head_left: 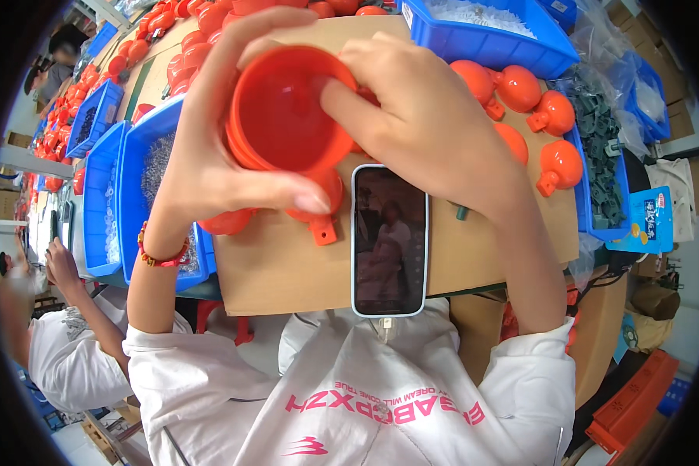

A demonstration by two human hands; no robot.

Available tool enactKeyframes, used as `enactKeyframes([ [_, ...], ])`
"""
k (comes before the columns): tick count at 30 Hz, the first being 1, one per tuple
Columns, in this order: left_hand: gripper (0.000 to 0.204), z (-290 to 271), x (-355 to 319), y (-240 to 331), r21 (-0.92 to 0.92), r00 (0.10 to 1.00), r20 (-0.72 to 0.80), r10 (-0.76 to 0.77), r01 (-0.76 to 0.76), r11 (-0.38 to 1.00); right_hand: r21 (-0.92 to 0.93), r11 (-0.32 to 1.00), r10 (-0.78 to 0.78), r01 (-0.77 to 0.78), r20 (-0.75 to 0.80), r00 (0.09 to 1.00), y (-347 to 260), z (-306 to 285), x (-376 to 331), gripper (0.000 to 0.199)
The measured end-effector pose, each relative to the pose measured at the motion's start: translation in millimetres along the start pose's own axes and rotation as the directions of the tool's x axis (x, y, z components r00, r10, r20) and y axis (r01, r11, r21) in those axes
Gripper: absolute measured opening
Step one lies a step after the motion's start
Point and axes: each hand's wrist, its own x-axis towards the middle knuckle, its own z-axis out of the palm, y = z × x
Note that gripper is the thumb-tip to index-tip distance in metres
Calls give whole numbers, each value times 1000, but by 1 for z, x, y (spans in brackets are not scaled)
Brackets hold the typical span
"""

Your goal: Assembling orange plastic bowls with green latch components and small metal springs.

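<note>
My left hand (202,159) is wrapped round a red plastic cup-shaped part (283,128), its thumb along the near side. The part's open mouth faces me, and its hollow inside looks smooth. My right hand (419,109) grips the opposite rim, with the thumb reaching inside and the fingers behind, mostly hidden. Just beneath the held part lies a red round piece with a holed tab (324,227). A phone (390,248) with a pale case lies below my hands on the cardboard sheet (279,272).
Several red round pieces (561,165) lie to the right, near a blue bin of dark green parts (598,155). Blue bins (210,260) with small metal parts stand at left. A blue bin with white pieces (485,43) is at the back. Another person's hand (60,264) shows far left.
</note>
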Motion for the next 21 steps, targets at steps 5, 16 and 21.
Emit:
enactKeyframes([
  [5,95,-6,-5,0,224,974,223,32,-83,971,-273,937,333,-219,507,795,-15,-26,12,25],
  [16,68,-11,-21,-4,-168,971,-70,-230,216,962,600,780,15,-180,269,963,11,-15,6,48],
  [21,65,-7,-22,-6,-222,969,-174,-178,138,965,710,652,25,-265,330,944,12,-10,-2,32],
])
